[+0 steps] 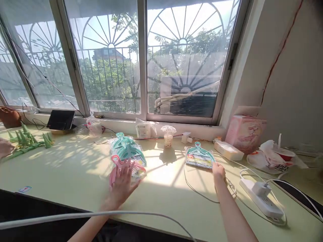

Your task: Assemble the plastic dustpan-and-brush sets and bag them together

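My left hand (123,183) lies with its fingers stretched over a pink dustpan-and-brush set (139,170) in clear wrapping. Just behind it, several teal dustpan sets (128,150) in the same kind of wrapping overlap in a pile. Over to the right, my right hand (219,170) pinches the right front corner of another teal dustpan set (200,158). That set lies on the table with its handle pointing toward the window and its bristles and colourful label showing.
A lidded drink cup (168,136) stands at mid-table. A power strip (261,198) with cables lies at right, near a pink box (246,132) and a plastic bag (268,158). A white cable (121,212) crosses the foreground. Another person's hand (5,148) is by green pieces (27,139) at left.
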The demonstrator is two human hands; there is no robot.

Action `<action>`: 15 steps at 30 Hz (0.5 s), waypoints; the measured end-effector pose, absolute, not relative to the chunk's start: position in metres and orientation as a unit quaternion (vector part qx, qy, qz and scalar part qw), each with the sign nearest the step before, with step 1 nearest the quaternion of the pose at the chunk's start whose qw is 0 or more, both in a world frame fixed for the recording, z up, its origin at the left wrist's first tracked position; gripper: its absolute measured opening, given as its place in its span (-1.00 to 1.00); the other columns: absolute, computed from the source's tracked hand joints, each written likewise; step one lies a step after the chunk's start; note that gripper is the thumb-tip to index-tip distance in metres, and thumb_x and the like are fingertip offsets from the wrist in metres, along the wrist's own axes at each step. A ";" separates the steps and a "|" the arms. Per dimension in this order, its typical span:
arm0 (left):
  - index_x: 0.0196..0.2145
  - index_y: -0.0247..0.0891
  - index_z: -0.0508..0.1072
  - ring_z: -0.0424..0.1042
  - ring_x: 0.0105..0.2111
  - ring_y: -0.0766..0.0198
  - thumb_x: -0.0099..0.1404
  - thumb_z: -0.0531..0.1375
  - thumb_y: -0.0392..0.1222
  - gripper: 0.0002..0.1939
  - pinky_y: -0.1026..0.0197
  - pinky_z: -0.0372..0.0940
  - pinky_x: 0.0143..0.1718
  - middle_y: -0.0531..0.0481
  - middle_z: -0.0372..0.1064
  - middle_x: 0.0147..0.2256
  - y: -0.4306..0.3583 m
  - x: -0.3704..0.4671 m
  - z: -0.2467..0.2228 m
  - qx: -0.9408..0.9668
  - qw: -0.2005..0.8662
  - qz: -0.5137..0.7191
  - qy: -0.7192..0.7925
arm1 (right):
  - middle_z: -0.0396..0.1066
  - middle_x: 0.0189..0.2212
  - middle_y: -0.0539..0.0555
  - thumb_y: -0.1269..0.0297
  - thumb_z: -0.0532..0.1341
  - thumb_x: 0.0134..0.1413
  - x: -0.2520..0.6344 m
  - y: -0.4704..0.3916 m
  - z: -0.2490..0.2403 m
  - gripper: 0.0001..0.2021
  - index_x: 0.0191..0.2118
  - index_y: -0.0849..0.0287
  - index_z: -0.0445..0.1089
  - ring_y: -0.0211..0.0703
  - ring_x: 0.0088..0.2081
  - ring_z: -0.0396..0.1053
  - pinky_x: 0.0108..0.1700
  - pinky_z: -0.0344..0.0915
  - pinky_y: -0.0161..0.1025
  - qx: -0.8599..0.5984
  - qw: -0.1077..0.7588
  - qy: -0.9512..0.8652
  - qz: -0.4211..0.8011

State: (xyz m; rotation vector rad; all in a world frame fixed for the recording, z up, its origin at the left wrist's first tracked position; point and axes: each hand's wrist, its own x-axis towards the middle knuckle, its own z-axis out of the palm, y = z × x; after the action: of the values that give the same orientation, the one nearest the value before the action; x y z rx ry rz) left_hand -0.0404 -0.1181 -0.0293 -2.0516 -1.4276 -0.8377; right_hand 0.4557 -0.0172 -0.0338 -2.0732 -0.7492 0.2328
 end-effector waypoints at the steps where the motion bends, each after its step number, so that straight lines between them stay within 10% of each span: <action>1: 0.45 -0.10 -0.05 0.01 0.39 -0.13 0.36 0.10 0.18 -0.18 -0.29 -0.14 0.38 -0.23 0.10 0.35 -0.120 -0.056 -0.034 -0.767 0.230 -0.279 -0.530 | 0.53 -0.29 0.30 0.24 0.11 0.09 0.457 -0.015 -0.036 -0.63 -0.07 0.26 0.52 0.18 -0.15 0.49 -0.09 0.39 -0.04 -0.840 0.440 -0.301 0.101; 15: 0.37 -0.09 0.17 -0.05 0.41 0.03 0.46 0.00 -0.03 -0.43 -0.20 -0.33 0.41 -0.05 0.05 0.39 -0.009 -0.079 0.002 -0.868 0.119 -0.158 -0.456 | 0.50 -0.02 0.31 0.28 0.18 0.10 0.471 -0.007 -0.051 -0.58 0.09 0.22 0.46 0.19 0.00 0.43 0.09 0.32 -0.02 -0.833 0.462 -0.269 0.143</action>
State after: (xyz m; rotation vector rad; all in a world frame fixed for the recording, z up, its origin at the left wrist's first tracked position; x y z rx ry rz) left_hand -0.0788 -0.0090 0.0017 -2.5372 -1.3346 -0.4619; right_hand 0.4711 -0.0067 -0.0511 -2.0470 -0.6622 0.3520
